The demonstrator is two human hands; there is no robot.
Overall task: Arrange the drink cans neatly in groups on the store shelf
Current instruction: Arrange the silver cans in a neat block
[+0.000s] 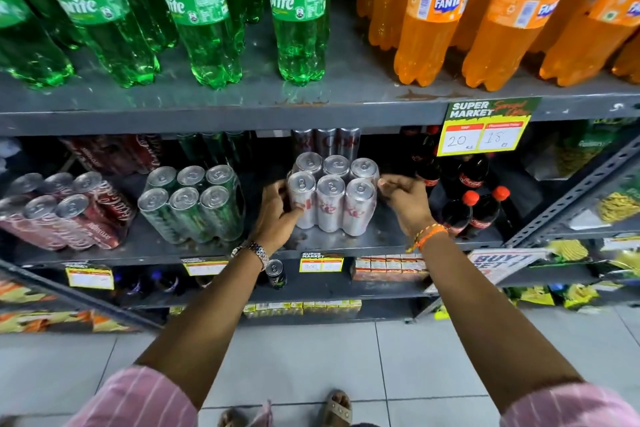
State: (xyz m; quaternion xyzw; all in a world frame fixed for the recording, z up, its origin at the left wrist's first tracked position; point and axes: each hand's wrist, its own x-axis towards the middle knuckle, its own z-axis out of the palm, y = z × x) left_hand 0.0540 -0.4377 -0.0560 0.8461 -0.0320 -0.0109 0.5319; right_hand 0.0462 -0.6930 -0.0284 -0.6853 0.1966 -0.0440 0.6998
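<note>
Green Sprite bottles (194, 10) and orange Fanta bottles (433, 17) stand on the upper shelf; a yellow price tag (485, 128) hangs beneath, above Coca-Cola bottles (474, 208).

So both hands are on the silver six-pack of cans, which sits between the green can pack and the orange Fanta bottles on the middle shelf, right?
Not quite. In the head view the left hand and right hand flank the silver six-pack, with the green can pack on one side, but the other neighbour is the dark cola bottles; the orange Fanta bottles stand one shelf up.
</note>
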